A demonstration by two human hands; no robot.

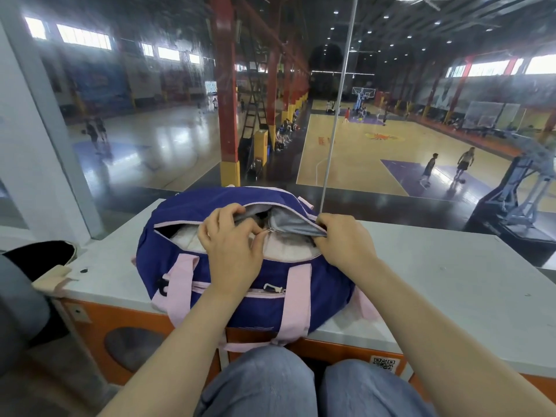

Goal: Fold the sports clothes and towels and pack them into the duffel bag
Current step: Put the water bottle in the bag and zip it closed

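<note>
Knees below; both hands pinch duffel bag zip opening.

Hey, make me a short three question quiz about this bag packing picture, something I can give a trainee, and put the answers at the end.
1. True or false: the top zipper of the duffel bag is fully closed.
2. Which hand pinches the zipper pull? A) left hand B) right hand C) neither
3. What colour are the bag's straps?

Key
1. False: the opening gapes, with pale and grey fabric showing inside.
2. A: the left hand's fingertips are at the pull, while the right hand grips the edge of the opening.
3. Pink.
</note>
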